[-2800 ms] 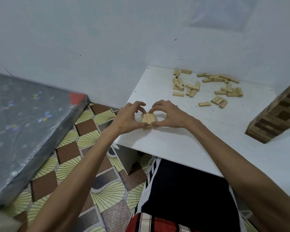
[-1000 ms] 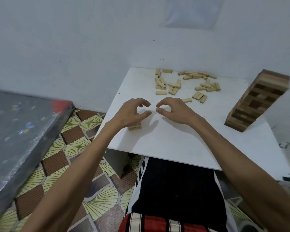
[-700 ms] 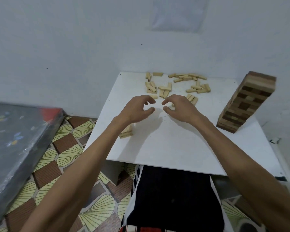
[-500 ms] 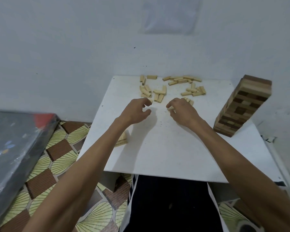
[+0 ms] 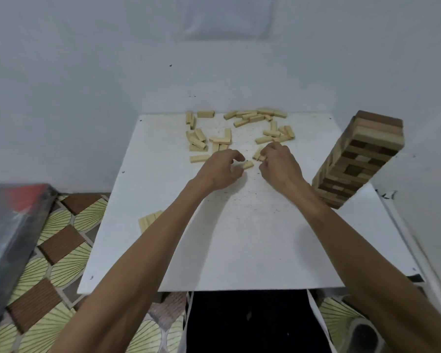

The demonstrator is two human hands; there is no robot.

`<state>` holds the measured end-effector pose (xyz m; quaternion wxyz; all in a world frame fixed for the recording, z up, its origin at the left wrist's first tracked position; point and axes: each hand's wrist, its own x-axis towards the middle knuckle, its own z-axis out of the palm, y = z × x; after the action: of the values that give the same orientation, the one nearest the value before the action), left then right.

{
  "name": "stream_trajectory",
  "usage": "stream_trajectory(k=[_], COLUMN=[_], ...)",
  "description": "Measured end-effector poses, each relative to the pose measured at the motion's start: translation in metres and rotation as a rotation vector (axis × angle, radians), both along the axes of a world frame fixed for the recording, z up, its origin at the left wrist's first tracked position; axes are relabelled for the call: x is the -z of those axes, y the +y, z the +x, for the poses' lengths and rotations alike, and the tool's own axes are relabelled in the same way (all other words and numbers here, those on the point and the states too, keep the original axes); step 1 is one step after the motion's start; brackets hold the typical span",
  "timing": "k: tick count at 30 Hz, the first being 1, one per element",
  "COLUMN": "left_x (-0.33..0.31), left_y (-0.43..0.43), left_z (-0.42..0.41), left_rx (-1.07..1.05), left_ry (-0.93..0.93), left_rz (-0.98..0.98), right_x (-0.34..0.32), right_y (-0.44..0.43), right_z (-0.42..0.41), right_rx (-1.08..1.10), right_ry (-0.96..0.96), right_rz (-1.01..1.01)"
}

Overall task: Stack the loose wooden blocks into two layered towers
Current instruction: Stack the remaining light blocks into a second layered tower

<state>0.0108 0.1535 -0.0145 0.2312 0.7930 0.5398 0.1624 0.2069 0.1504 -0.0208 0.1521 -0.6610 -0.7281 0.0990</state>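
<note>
Looks like the grabbing step: left hand [image 5: 219, 171] and right hand [image 5: 278, 166] curl over blocks [image 5: 248, 164], can't tell if they're gripped. Next, probably carry them to the stack [image 5: 148, 221].

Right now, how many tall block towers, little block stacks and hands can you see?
Tall brown-and-tan wooden block tower: 1
Low pale wooden block stack: 1
Bare hands: 2, the left hand and the right hand
Total: 4

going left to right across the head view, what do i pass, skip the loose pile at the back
dark panel → short block stack → left hand → right hand → tall tower
</note>
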Motion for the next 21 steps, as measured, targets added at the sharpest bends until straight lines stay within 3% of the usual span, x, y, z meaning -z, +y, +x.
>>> stream_trajectory(k=[9, 12, 16, 21], left_x=[0.010, 0.009, 0.008, 0.011], left_y=[-0.012, -0.016, -0.017, -0.015], left_z=[0.005, 0.005, 0.006, 0.003], left_rx=[-0.024, -0.081, -0.154, -0.175], left_ry=[0.121, 0.148, 0.076, 0.007], left_rz=[0.117, 0.119, 0.066, 0.047], right_x=[0.014, 0.013, 0.010, 0.007], right_y=[-0.026, -0.030, -0.025, -0.020], right_z=[0.001, -0.001, -0.006, -0.013], right_rx=[-0.061, 0.032, 0.198, 0.186], right_ry=[0.076, 0.186, 0.142, 0.169], right_rz=[0.103, 0.161, 0.057, 0.009])
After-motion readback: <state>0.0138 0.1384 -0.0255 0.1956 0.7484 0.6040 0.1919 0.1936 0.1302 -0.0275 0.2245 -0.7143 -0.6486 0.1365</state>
